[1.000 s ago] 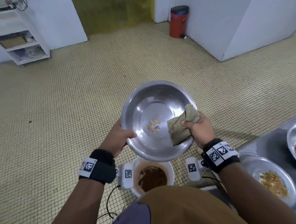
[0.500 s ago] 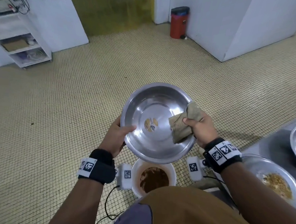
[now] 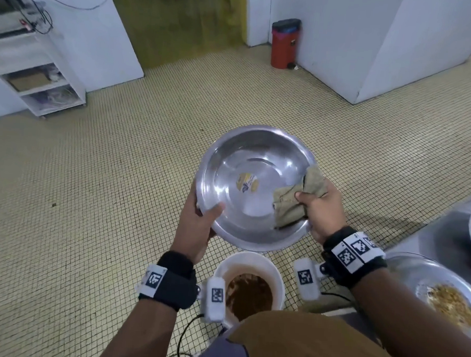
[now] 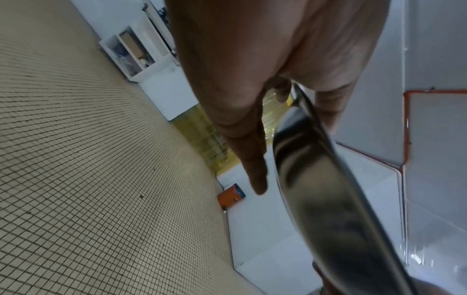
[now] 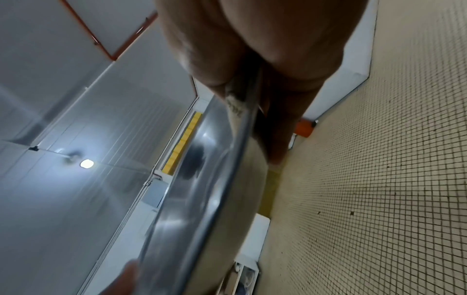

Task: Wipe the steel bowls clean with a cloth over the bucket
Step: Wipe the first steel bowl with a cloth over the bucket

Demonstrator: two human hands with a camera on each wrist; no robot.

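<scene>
Even bright indoor light, ceiling lamp glare on steel bowl, motion blur in wrist views, wide-angle edge distortion

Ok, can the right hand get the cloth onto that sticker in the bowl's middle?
Probably yes: the right hand already presses the cloth inside the bowl, and nothing lies between it and the sticker.

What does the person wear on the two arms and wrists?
Both arms are bare. The left wrist and right wrist each carry a black band with a white tag of black square code marks, and a white camera box with a thin black cable.
</scene>
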